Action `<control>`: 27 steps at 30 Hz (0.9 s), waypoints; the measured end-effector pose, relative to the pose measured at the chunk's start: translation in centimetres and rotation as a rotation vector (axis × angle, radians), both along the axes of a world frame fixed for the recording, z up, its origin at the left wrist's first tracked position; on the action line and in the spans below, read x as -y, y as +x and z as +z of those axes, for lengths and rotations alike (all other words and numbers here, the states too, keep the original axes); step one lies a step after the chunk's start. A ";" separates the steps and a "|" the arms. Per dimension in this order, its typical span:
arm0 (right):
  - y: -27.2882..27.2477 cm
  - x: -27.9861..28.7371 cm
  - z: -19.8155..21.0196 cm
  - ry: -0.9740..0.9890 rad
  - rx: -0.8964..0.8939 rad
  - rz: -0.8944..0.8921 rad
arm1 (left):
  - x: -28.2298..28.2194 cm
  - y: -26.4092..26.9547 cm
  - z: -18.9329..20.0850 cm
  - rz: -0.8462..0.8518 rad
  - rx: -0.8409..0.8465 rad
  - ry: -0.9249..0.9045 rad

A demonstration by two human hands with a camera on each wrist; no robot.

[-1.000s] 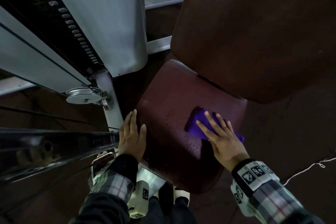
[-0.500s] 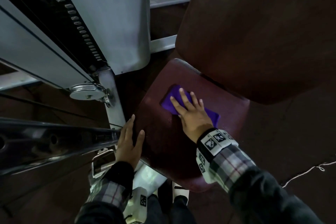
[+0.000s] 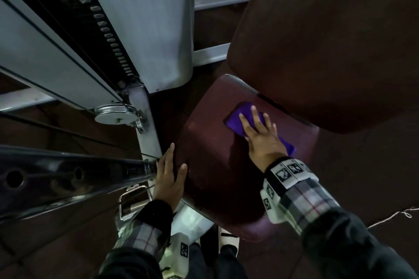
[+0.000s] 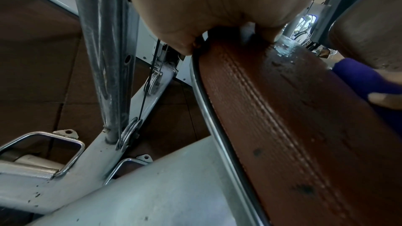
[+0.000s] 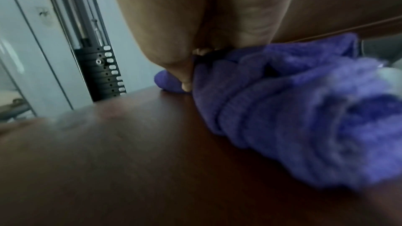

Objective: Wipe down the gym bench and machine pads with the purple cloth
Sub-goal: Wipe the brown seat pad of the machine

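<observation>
A person's right hand (image 3: 264,140) pressed a folded purple terry cloth (image 3: 241,120) flat against the dark red padded vinyl seat (image 3: 215,165) of a grey steel weight machine (image 3: 140,25), fingers spread and nearly straight on top of the fabric rather than curled round it. The cloth lay at the far edge of the seat, just beside the gap under the large brown upholstered back pad (image 3: 328,36), with one end trailing out past the wrist toward the seat's right edge. The left hand (image 3: 169,179) rested open on the seat's left edge, fingers extended along the rim and thumb on top, seemingly steadying the pad; it held nothing.

The wrist view showed beads of liquid (image 4: 284,47) standing on the seat's upper surface near the left corner, and the head view caught faint speckles along the left and near edges. Judged from that, the seat was only partly wiped: the far strip was being worked, while the left margin and near edge looked to need a pass. The stitched side band (image 4: 272,118) of the seat carried dark spots that appeared untouched. Nothing in the frames showed whether the back pad had been cleaned; its surface looked dry and dull. Any bench or other pads lay outside the views, so the larger share of the job probably remained.
</observation>
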State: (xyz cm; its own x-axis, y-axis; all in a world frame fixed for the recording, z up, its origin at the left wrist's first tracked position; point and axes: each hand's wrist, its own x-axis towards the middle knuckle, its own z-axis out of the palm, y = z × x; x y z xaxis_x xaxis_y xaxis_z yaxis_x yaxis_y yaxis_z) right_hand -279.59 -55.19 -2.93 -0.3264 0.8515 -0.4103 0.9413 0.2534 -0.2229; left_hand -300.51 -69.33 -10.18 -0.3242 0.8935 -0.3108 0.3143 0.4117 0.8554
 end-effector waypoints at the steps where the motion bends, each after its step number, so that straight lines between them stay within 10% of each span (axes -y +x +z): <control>1: -0.8 0.0 0.0 0.000 -0.003 0.010 | 0.0 0.0 0.0 0.008 0.000 0.002; 9: 0.3 4.9 -1.1 0.078 -0.108 0.333 | 0.0 -0.2 -0.3 0.038 0.004 0.030; 14: 2.5 3.8 -0.1 0.021 -0.052 0.209 | -0.1 -0.2 0.2 0.024 0.015 0.001; 21: -4.8 -1.5 0.3 -0.007 0.033 0.019 | -0.2 0.0 0.1 0.029 0.015 0.016; 27: -9.7 -1.0 0.3 0.000 0.030 0.253 | -0.2 0.0 -0.1 0.059 0.031 0.047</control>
